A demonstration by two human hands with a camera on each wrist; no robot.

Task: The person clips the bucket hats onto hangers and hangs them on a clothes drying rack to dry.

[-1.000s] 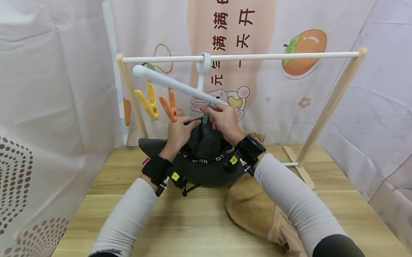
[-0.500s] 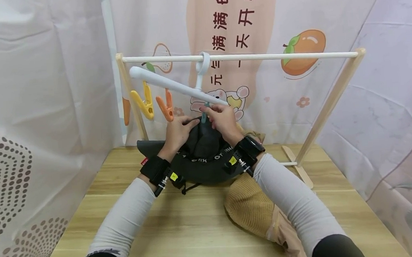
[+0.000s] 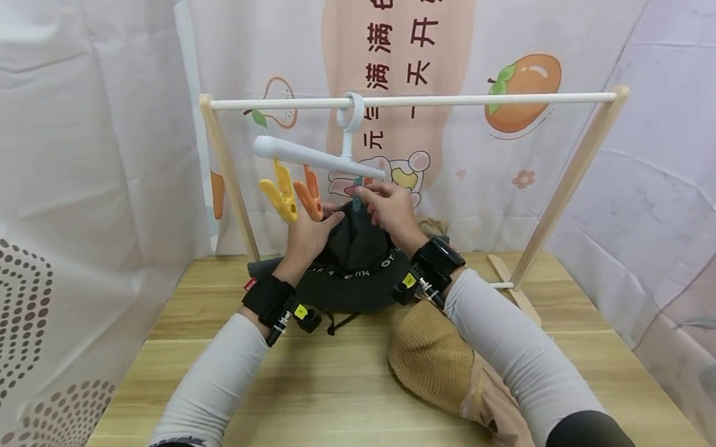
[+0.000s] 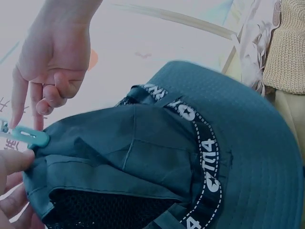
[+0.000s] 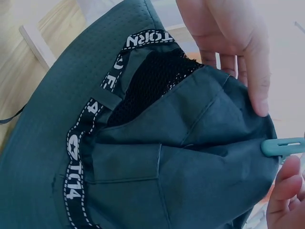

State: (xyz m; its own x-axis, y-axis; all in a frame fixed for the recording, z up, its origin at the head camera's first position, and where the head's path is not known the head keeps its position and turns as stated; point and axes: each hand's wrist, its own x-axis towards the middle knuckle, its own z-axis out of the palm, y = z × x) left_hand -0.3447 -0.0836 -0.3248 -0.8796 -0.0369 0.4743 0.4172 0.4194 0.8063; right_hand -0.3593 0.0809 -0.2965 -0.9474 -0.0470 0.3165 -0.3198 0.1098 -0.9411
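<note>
A dark green bucket hat with a lettered band and mesh panels hangs crown up in the head view. My left hand holds the crown near its top, thumb on the near side and fingers behind. A teal clothespin bites the tip of the crown. My right hand has thumb and finger at this clothespin, pinching it below the light blue hanger. The hanger hooks over the white rod and tilts down to the right. Yellow and orange clothespins dangle from its left part.
A wooden-ended rack carries the rod across the back of the wooden table. A tan knitted hat with beige cloth lies under my right forearm. Printed curtains stand at the sides and back.
The hanger's left end has dipped and swung right, so it tilts less. The yellow and orange clothespins have moved right and down with it. Both hands keep their holds; the hat brim has turned slightly.
</note>
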